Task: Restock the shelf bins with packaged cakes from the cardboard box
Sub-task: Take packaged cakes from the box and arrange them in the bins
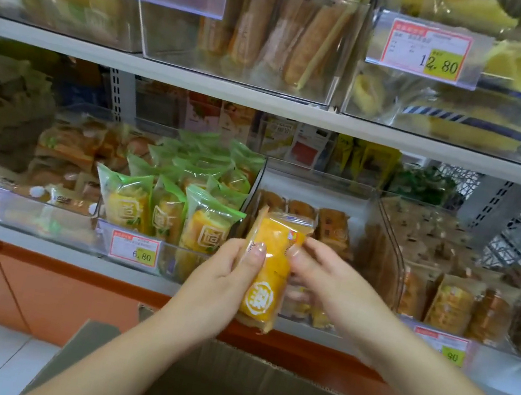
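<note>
- We hold one packaged cake (269, 268) upright between both hands. It hangs in the air above the open cardboard box (252, 391), right in front of the lower shelf.
- Our left hand (224, 278) wraps the packet's left edge, thumb lying across the front. Our right hand (328, 279) pinches the right edge with its fingertips. Both are grasping the cake; neither is free.
- Holding the wrapper by its two sides, we judge, lets us turn the label forward and stand it straight, like the green-wrapped cakes (177, 207) ranked in the bin to the left.
- The middle bin (321, 178) behind the cake looks the likely target. A few brown cakes (317, 223) stand at its back, and some yellow packets (308, 310) seem to lie low at its front, partly hidden by our right hand.
- There is open room between the brown cakes and the clear front wall. We judge the cake must go up over that wall's top edge, then down.
- The upper shelf (203, 81) sits well above the bin, so there is headroom. The clear side walls leave little room to drift sideways.
</note>
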Demonstrator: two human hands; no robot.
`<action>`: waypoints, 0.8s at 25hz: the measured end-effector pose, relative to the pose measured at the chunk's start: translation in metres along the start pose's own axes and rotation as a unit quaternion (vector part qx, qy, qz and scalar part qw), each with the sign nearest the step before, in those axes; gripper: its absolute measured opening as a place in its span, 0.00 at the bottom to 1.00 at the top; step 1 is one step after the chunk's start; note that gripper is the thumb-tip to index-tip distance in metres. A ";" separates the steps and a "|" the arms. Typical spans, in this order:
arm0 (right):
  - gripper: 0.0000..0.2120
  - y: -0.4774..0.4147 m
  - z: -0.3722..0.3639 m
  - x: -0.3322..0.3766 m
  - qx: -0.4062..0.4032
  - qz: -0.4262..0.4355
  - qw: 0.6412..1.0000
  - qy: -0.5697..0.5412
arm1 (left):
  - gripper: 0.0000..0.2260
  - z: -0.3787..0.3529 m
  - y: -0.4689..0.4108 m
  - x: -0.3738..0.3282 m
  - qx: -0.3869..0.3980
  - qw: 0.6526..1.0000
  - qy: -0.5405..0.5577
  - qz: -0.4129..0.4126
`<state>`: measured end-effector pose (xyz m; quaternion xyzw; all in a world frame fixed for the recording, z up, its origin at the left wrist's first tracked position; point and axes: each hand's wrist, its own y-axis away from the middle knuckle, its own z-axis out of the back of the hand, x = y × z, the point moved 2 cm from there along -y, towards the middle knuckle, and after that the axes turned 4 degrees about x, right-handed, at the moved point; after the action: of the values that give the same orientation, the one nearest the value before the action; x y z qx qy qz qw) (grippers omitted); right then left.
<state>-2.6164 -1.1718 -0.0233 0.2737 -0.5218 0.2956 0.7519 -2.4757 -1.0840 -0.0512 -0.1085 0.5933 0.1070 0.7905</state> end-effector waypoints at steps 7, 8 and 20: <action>0.31 -0.022 0.081 -0.004 -0.261 -0.016 0.956 0.134 | 0.23 -0.011 -0.014 -0.001 -0.011 0.944 -0.318 -0.089; 0.31 -0.025 0.090 -0.008 -0.264 -0.040 0.939 0.216 | 0.23 -0.011 -0.014 0.004 0.001 0.935 -0.346 -0.084; 0.25 -0.034 0.061 -0.027 -0.108 -0.153 0.854 0.486 | 0.24 -0.009 -0.006 0.029 -0.001 0.905 -0.397 -0.150</action>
<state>-2.6369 -1.2426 -0.0338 0.0888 -0.0705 0.2136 0.9703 -2.4738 -1.0908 -0.0810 -0.1452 0.2066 0.0219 0.9674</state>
